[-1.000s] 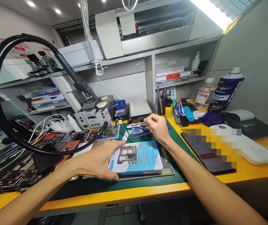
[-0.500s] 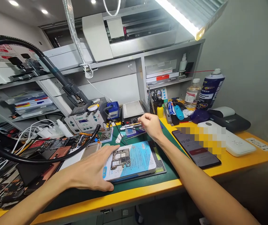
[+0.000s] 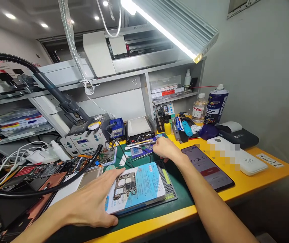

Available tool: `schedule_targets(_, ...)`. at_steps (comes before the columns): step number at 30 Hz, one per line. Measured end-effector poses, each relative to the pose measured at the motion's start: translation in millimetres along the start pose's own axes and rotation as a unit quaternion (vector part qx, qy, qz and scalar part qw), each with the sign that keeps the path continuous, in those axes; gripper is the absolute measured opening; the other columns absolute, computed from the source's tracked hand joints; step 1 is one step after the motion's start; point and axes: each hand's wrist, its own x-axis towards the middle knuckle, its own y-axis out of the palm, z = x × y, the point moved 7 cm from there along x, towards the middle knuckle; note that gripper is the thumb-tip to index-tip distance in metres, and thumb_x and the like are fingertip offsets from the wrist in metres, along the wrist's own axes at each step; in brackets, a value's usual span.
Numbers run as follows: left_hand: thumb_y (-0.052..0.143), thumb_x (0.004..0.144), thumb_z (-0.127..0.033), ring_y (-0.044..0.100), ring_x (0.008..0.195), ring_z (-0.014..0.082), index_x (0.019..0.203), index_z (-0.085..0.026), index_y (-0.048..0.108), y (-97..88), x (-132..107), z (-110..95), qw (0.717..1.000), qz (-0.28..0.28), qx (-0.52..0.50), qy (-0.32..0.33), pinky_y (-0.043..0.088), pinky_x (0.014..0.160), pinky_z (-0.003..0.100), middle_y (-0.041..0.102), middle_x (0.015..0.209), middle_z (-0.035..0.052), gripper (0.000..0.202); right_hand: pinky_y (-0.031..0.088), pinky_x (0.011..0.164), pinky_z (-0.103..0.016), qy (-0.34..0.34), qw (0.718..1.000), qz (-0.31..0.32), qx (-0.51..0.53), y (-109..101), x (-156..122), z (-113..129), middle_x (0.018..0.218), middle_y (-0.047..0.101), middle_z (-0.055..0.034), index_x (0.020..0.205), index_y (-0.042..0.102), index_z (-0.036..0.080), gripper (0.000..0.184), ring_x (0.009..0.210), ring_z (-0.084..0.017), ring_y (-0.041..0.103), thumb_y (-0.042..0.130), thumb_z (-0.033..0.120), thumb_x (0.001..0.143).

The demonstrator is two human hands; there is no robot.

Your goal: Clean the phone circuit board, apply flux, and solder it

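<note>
A flat blue-and-white box point(image 3: 146, 180) lies near the front of the green mat point(image 3: 183, 185). On its top shows a phone circuit board point(image 3: 125, 185); whether it is printed or real I cannot tell. My left hand point(image 3: 91, 199) clasps the box's left end, thumb along the near edge and fingers at the far side. Beyond the box, my right hand point(image 3: 166, 148) is closed over the mat, near several slim tools point(image 3: 140, 144); its fingertips are turned away, and what they hold, if anything, is hidden. A black perforated plate point(image 3: 169, 196) sticks out from under the box's right end.
A phone point(image 3: 207, 167) with a running timer and a white power bank point(image 3: 248, 162) lie at the right. Phone parts point(image 3: 48, 182) crowd the left side. A black hose point(image 3: 58, 195) arches low there. Behind stands a soldering station point(image 3: 83, 141); a lamp point(image 3: 175, 30) hangs overhead.
The view has shifted. My right hand has lowered from above the tools and turned palm down, fingers still closed. My left hand keeps its hold on the box.
</note>
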Motion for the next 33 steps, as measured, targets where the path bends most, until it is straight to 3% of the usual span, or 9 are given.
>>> schedule_targets(5, 0.081, 0.062, -0.039, 0.04, 0.151, 0.043, 0.164, -0.017, 0.027, -2.3, 2.6, -2.1, 1.0, -0.004, -0.002, 0.009, 0.035, 0.126, 0.057, 0.04, 0.164, 0.0194, 0.118, 0.054, 0.056, -0.023, -0.026, 1.0, 0.007, 0.003, 6.5, 2.8, -0.5, 0.082, 0.068, -0.0002, 0.094, 0.069, 0.015, 0.022, 0.061, -0.01, 0.062, 0.067, 0.035, 0.103)
schedule_targets(10, 0.081, 0.062, -0.04, 0.023, 0.158, 0.0486, 0.166, -0.016, 0.024, 3.8, -0.9, 5.0, 1.0, 0.001, 0.001, -0.003, 0.025, 0.128, 0.065, 0.03, 0.171, 0.021, 0.122, 0.056, 0.059, -0.025, -0.025, 0.998, 0.039, -0.053, 8.1, -3.9, 5.4, 0.086, 0.07, -0.0015, 0.098, 0.07, 0.015, 0.021, 0.065, -0.011, 0.065, 0.066, 0.036, 0.103)
schedule_targets(17, 0.077, 0.066, -0.042, 0.016, 0.161, 0.0441, 0.168, -0.016, 0.018, 6.6, -2.6, 4.1, 0.999, 0.034, 0.007, -0.023, 0.017, 0.13, 0.062, 0.021, 0.175, 0.0178, 0.121, 0.06, 0.088, -0.042, -0.038, 0.99, 0.004, -0.134, -1.6, -10.1, 15.3, 0.119, 0.07, -0.0088, 0.121, 0.068, 0.017, 0.026, 0.102, -0.023, 0.07, 0.068, 0.034, 0.101)
schedule_targets(20, 0.077, 0.066, -0.043, 0.018, 0.16, 0.0444, 0.168, -0.015, 0.019, 6.4, -3.6, 5.3, 0.999, 0.027, 0.004, -0.022, 0.019, 0.13, 0.062, 0.022, 0.174, 0.0189, 0.121, 0.058, 0.094, -0.046, -0.057, 0.986, 0.023, -0.155, 3.4, -9.0, 15.4, 0.124, 0.07, -0.0092, 0.12, 0.069, 0.017, 0.025, 0.109, -0.025, 0.069, 0.07, 0.032, 0.1)
schedule_targets(27, 0.082, 0.061, -0.046, 0.022, 0.158, 0.048, 0.167, -0.019, 0.026, 7.2, -3.7, 15.7, 1.0, -0.013, -0.008, -0.011, 0.027, 0.127, 0.064, 0.03, 0.171, 0.0194, 0.123, 0.06, 0.085, -0.039, -0.114, 0.987, 0.037, -0.109, 6.8, -3.5, 15.3, 0.111, 0.072, -0.0065, 0.11, 0.071, 0.017, 0.018, 0.095, -0.02, 0.071, 0.069, 0.033, 0.101)
schedule_targets(33, 0.077, 0.064, -0.04, 0.026, 0.159, 0.0415, 0.167, -0.016, 0.022, 0.4, -6.6, 4.1, 1.0, 0.008, -0.002, -0.022, 0.025, 0.129, 0.059, 0.03, 0.172, 0.0166, 0.12, 0.057, 0.063, -0.028, -0.192, 0.979, 0.017, 0.064, -1.0, -8.7, 35.3, 0.082, 0.069, 0.0003, 0.094, 0.069, 0.013, 0.021, 0.068, -0.013, 0.066, 0.07, 0.033, 0.1)
